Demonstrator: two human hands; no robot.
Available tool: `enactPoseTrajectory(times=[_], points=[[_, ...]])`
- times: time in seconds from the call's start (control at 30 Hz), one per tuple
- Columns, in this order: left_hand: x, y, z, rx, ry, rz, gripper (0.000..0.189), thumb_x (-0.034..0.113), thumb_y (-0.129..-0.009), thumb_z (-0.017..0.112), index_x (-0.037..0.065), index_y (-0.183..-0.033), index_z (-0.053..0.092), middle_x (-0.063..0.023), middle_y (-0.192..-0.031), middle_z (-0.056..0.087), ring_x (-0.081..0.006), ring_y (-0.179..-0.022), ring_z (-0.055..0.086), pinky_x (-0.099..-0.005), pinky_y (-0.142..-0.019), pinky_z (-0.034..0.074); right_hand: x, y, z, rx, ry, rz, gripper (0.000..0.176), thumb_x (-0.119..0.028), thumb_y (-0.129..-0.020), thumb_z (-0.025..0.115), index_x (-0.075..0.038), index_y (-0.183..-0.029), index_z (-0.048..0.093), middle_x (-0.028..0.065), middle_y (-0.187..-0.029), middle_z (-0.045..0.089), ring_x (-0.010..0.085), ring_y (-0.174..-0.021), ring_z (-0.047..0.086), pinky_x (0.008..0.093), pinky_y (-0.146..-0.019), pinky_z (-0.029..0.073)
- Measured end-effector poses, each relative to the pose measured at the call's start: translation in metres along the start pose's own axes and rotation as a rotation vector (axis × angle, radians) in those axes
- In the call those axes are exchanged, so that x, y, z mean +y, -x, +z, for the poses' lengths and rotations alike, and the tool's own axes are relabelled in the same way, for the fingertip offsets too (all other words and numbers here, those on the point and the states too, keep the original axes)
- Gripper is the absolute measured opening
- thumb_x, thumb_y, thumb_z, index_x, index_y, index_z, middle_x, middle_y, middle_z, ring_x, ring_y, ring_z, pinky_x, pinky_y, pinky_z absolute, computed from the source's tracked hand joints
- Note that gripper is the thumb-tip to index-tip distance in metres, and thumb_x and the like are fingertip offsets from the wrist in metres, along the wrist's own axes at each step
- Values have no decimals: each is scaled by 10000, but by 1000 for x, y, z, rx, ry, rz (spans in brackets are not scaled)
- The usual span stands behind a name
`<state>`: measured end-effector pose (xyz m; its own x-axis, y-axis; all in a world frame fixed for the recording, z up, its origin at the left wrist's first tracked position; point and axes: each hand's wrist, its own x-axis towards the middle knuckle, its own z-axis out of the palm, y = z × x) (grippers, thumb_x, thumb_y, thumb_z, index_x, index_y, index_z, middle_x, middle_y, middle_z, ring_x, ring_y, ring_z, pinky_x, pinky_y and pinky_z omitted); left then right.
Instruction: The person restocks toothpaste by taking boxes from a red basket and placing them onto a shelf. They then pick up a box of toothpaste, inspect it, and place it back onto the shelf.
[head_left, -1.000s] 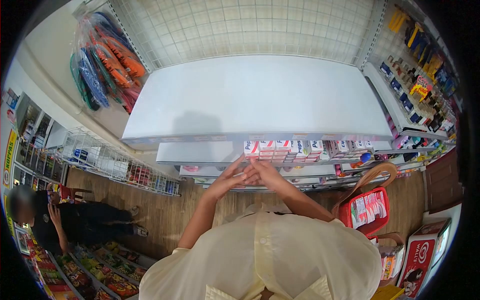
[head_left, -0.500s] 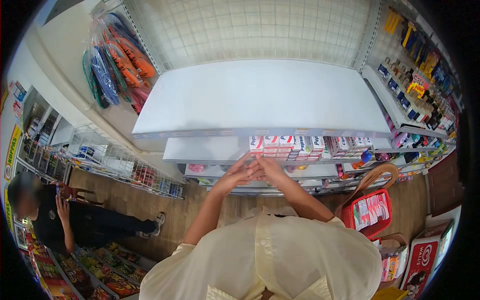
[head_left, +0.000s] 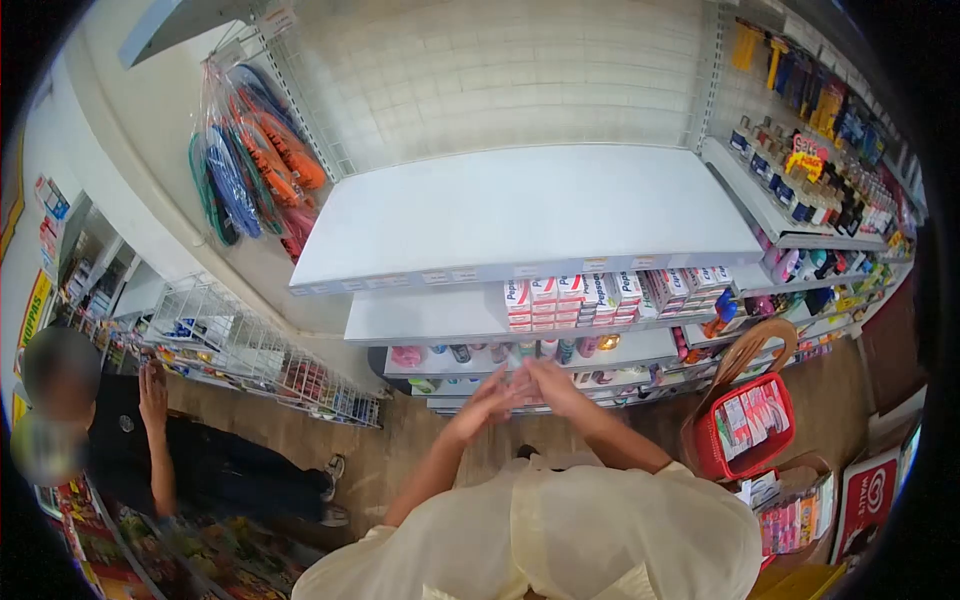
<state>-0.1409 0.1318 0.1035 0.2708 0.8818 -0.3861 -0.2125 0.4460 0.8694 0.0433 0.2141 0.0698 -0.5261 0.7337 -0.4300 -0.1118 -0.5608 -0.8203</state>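
My left hand (head_left: pixel 489 398) and my right hand (head_left: pixel 553 388) are raised in front of the lower shelves, their fingertips close together or touching. The fingers of both look apart, a little blurred, and nothing shows in either. Just beyond them, bottles and a pink item (head_left: pixel 407 356) stand on a low shelf (head_left: pixel 450 371). One level higher, stacked toothpaste boxes (head_left: pixel 543 301) fill the right part of a shelf (head_left: pixel 420 313). Above that is a wide white shelf (head_left: pixel 530 210) with a bare top.
Bagged sandals (head_left: pixel 250 150) hang at the upper left above wire baskets (head_left: pixel 235 335). A person (head_left: pixel 135 435) in dark clothes is at the left. A red basket (head_left: pixel 745 425) of packets, a carton (head_left: pixel 795 520) and a Wall's freezer (head_left: pixel 868 500) are at the right.
The view has shifted, showing more of the low shelf's bottles. My hands have come down and back from the shelf edge. The person at the left has moved a hand up.
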Motion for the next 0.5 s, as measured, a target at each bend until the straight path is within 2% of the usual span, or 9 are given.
enactPoseTrajectory(times=[0.07,0.13,0.2,0.23,0.27,0.3,0.37,0.43,0.5], points=[[-62,-3,-25,-118,114,-36,793,463,-922,608,206,-1549,196,-76,-1475,417,-256,-1285,486,-471,-1041,351,41,19,-6,-45,-101,22,451,-504,-969,509,-72,-1037,618,105,-978,693,251,-872,685,335,-720,533],[-80,31,-18,-99,112,-102,772,475,-924,598,204,-1541,221,-80,-1463,433,-260,-1275,494,-467,-1046,351,89,34,-21,-97,-178,-7,439,-493,-969,516,-72,-1044,617,110,-1010,687,262,-896,685,329,-694,527],[-105,59,-16,-76,124,-170,753,488,-927,589,201,-1533,246,-84,-1452,449,-264,-1264,502,-463,-1050,350,133,57,-36,30,-51,195,349,-422,-972,536,-87,-1033,613,90,-1052,675,250,-955,677,337,-708,506],[-122,70,-20,-44,132,-299,728,489,-929,582,197,-1521,275,-86,-1437,464,-269,-1262,502,-451,-1041,364,156,66,-46,35,-50,199,349,-422,-972,536,-87,-1033,613,90,-1052,675,250,-955,677,337,-708,506],[-140,82,-24,-12,138,-427,703,490,-932,575,193,-1510,304,-89,-1423,479,-275,-1259,502,-438,-1033,377,179,72,-56,114,-164,312,291,-377,-970,538,-99,-1017,613,67,-1034,673,239,-974,672,342,-725,493],[-156,95,-26,-16,139,-427,703,490,-932,575,193,-1510,304,-89,-1423,479,-275,-1259,502,-438,-1033,377,197,81,-63,194,-279,421,234,-332,-968,540,-112,-1002,613,45,-1015,672,228,-992,668,346,-743,480],[-191,120,-27,166,132,-562,677,492,-941,549,161,-1492,338,-96,-1425,476,-274,-1264,491,-438,-1034,386,226,105,-76,245,-338,454,195,-303,-958,544,-123,-986,611,30,-1012,665,218,-1003,663,352,-764,472],[-245,138,-40,289,166,-602,667,463,-959,521,110,-1492,334,-107,-1461,433,-249,-1294,470,-446,-1051,382,240,129,-79,304,-405,475,155,-275,-948,549,-133,-971,609,15,-1009,659,208,-1013,658,358,-784,465],[-279,156,-56,268,186,-580,634,382,-990,491,64,-1502,295,-118,-1503,374,-250,-1325,443,-417,-1056,397,250,154,-78,424,-393,491,147,-257,-952,535,-127,-975,602,9,-1004,641,205,-1014,649,367,-758,477]])
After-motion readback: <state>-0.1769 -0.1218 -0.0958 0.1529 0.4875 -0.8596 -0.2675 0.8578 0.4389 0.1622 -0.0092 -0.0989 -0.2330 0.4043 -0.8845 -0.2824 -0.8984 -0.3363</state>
